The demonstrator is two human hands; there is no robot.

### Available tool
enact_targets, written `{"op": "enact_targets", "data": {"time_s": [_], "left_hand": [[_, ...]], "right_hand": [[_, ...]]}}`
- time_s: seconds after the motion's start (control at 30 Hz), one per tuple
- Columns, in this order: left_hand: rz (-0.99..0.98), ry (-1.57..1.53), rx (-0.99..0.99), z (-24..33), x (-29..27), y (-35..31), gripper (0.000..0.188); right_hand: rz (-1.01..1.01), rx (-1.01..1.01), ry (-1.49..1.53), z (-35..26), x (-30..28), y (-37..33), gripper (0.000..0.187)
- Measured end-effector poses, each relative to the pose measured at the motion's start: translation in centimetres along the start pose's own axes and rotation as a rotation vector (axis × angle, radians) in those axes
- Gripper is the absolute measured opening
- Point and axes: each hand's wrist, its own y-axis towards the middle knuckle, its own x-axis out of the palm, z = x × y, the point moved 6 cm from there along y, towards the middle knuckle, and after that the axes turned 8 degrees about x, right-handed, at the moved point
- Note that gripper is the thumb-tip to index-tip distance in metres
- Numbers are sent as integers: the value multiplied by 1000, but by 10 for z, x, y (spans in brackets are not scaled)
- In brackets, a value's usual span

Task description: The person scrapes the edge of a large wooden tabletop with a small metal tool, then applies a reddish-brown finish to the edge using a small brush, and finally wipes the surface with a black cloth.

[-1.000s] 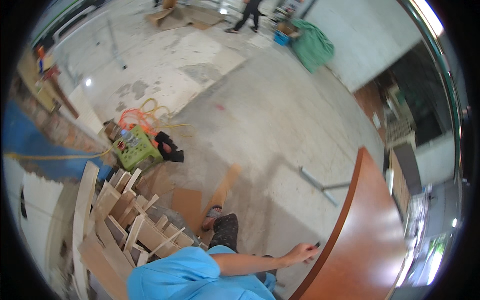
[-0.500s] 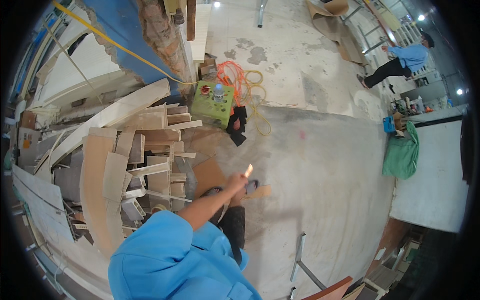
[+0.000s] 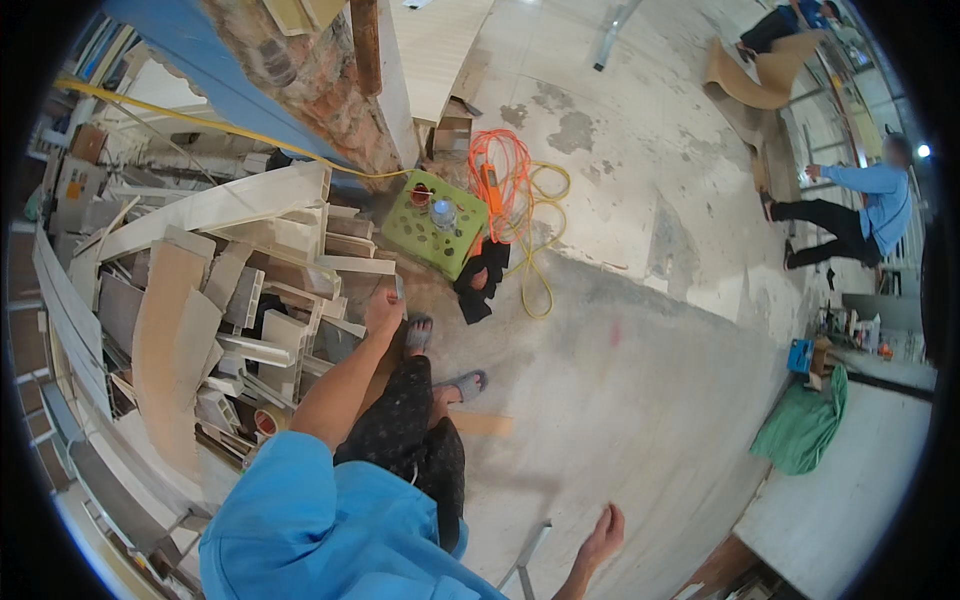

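Note:
My left hand (image 3: pixel 381 312) is closed on a small flat grey piece (image 3: pixel 400 287) that sticks up past the fingers; its exact kind cannot be made out. It is held over the right side of a heap of pale offcut panels (image 3: pixel 285 335), above my sandalled feet. Low in the picture, my right hand (image 3: pixel 603 538) is out to the side over the concrete floor, its fingers loosely bent and nothing visible in them. Near that hand a metal bar frame (image 3: pixel 528 558) shows in part.
A green plastic stool (image 3: pixel 405 232) bears a water bottle (image 3: pixel 442 213). Beside it lie an orange cable (image 3: pixel 500 160), a yellow hose (image 3: pixel 540 285) and dark cloth (image 3: pixel 483 290). A person in blue (image 3: pixel 884 205) stands far right. A green sack (image 3: pixel 803 428) hangs by a white panel.
My left hand has moved left with the small piece, from over my feet toward the heap. My right hand has come into view. The view has shifted, and a second person shows at the far right.

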Motion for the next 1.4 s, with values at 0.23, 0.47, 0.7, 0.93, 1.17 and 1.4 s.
{"op": "enact_targets", "data": {"time_s": [0.23,0.47,0.7,0.93,1.17,1.4], "left_hand": [[-1,111,-53,-11,46,128,28],[3,11,65,-43,112,229,29],[26,11,88,-52,129,239,25],[134,79,139,-30,108,244,46],[97,212,403,13,108,277,77],[124,214,450,23,123,297,79]], "right_hand": [[-383,-237,-2,-232,307,170,20],[-843,-455,89,-386,631,236,25],[-1016,-942,-277,-414,776,209,20],[-1029,-1268,-425,-416,813,183,16],[-960,-1472,-699,-406,833,166,14],[-964,-1464,-594,-407,834,165,17]]}}
